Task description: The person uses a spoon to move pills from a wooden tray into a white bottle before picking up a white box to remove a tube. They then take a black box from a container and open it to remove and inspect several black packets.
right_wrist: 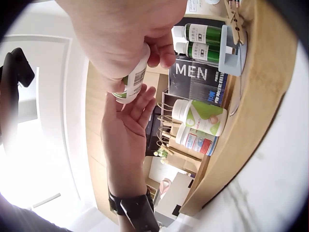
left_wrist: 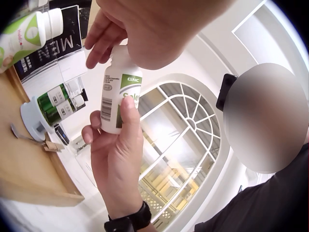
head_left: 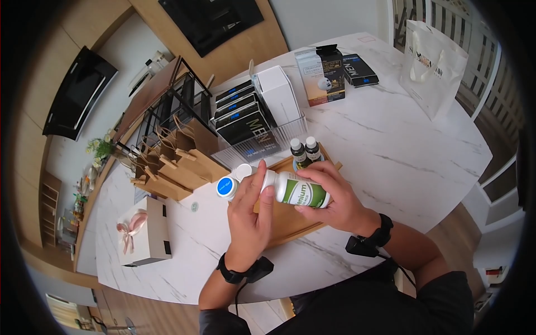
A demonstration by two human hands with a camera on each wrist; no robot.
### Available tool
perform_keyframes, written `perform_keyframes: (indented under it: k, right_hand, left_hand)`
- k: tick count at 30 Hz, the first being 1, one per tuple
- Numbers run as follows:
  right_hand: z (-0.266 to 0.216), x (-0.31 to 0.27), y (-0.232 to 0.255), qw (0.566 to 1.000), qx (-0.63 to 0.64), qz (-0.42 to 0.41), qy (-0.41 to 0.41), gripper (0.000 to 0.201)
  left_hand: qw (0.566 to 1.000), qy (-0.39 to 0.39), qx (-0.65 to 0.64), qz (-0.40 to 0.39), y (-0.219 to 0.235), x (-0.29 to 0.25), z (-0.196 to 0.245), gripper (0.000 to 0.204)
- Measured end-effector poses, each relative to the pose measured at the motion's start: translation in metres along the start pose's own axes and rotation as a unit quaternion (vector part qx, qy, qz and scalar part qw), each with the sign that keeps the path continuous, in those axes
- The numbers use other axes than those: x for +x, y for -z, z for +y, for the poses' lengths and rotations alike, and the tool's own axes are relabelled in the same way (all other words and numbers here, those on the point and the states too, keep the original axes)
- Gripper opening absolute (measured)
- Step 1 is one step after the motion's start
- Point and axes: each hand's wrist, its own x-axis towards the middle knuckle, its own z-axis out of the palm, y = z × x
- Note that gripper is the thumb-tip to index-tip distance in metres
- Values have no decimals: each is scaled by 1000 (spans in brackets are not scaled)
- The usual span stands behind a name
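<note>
My right hand grips the body of a white bottle with a green label, which lies tilted above the wooden tray. Thumb and fingers of my left hand pinch its white cap end. In the left wrist view my right hand has its thumb across the label of the bottle; my left hand covers the cap. The right wrist view shows the bottle between my right hand and the palm of my left hand.
Two white-capped bottles stand beside my left hand. Behind the tray's near part are two small dark bottles in a light holder. Around them are paper bags, a clear rack of black boxes, a ribboned box and a white bag.
</note>
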Motion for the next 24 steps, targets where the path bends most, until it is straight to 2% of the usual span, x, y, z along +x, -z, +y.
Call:
perform_keyframes:
  k: [4, 6, 10, 12, 16, 19, 21, 24]
  right_hand:
    - [1, -2, -3, 1000, -15, 6, -2, 52]
    - [0, -2, -2, 999, -35, 17, 14, 52]
    - [2, -1, -2, 998, -50, 22, 20, 53]
    - [4, -2, -4, 999, -42, 18, 12, 53]
    - [1, -1, -1, 1000, -22, 3, 10, 56]
    - [2, 1, 2, 999, 12, -18, 30, 58]
    - [1, 1, 2, 999, 42, -28, 10, 58]
    - [2, 1, 2, 994, 95, -47, -25, 58]
  left_hand:
    - [999, 1, 44, 6, 1, 1, -5, 37]
    - [997, 69, -24, 7, -2, -2, -6, 36]
    - [999, 46, -19, 16, -4, -1, -10, 37]
    - [997, 79, -5, -6, 0, 0, -9, 36]
    - [999, 39, 27, -17, 11, 7, -12, 36]
    - [999, 13, -24, -41, 26, 13, 2, 39]
    - [980, -73, 41, -179, 41, 17, 7, 41]
    - [978, -33, 33, -203, 50, 17, 12, 41]
